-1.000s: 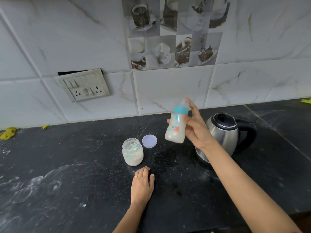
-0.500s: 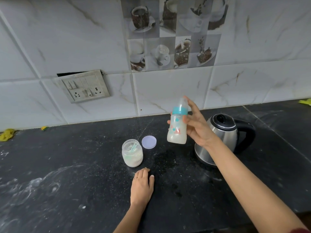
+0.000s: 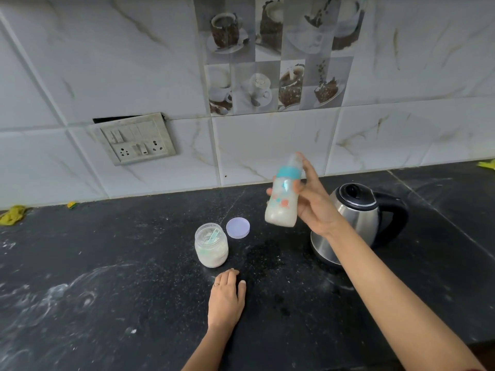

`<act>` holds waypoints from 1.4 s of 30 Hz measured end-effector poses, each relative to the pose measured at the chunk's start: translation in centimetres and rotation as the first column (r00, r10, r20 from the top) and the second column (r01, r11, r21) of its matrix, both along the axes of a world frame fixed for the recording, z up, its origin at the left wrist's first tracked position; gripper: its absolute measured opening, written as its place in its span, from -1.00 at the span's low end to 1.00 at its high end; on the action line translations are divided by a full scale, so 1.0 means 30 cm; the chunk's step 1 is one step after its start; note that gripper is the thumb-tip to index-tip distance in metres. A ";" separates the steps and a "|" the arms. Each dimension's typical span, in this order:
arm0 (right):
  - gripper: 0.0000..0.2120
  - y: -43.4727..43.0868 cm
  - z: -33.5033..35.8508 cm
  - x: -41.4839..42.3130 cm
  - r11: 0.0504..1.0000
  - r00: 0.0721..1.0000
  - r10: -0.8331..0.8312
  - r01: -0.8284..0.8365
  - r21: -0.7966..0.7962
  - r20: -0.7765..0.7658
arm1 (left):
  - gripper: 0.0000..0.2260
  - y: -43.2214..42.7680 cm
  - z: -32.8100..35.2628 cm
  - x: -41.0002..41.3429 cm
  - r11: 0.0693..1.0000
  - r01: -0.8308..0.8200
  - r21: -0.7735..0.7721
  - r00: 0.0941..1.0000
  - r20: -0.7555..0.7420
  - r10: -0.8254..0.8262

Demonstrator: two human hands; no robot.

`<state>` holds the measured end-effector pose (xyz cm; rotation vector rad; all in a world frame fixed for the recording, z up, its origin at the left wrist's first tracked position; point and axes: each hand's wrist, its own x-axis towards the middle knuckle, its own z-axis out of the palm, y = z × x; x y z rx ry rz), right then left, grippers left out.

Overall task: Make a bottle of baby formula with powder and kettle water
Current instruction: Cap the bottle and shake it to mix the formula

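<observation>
Black speckled stone counter [image 3: 107,290], streaked with pale powdery swirls at its left, runs under white marbled wall tiles [image 3: 267,148] with a crooked grey switch plate [image 3: 134,139] and a panel of coffee-cup pictures [image 3: 273,54]. My right hand [image 3: 313,207] grips the clear, teal-collared baby bottle [image 3: 282,207] of milky liquid in the air beside the steel kettle [image 3: 359,220] with its black handle. My left hand [image 3: 226,298] lies flat, fingers relaxed, on the counter near the open glass powder jar [image 3: 211,249] and its round lilac lid [image 3: 237,228].

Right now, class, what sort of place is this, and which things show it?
Probably a home kitchen: a dark stone counter against a tiled wall with coffee-cup pictures, an electric kettle standing on it, and a switch-and-socket panel.
</observation>
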<state>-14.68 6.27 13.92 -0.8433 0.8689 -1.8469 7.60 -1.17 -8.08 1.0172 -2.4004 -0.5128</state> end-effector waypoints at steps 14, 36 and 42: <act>-0.03 -0.030 -0.004 0.008 0.994 0.986 -0.093 0.099 -0.037 0.135 | -0.80 0.000 0.000 -0.003 1.000 -0.001 0.003 1.000 -0.007 0.001; -0.46 -0.026 -0.015 0.043 0.935 0.936 -0.325 0.297 0.195 0.134 | -0.79 0.002 0.003 -0.002 1.000 -0.002 -0.015 1.000 0.002 0.002; -0.36 0.000 0.051 0.058 0.959 0.951 -0.277 0.284 0.027 -0.137 | -0.77 0.002 0.002 -0.001 1.000 -0.002 -0.002 1.000 0.008 0.002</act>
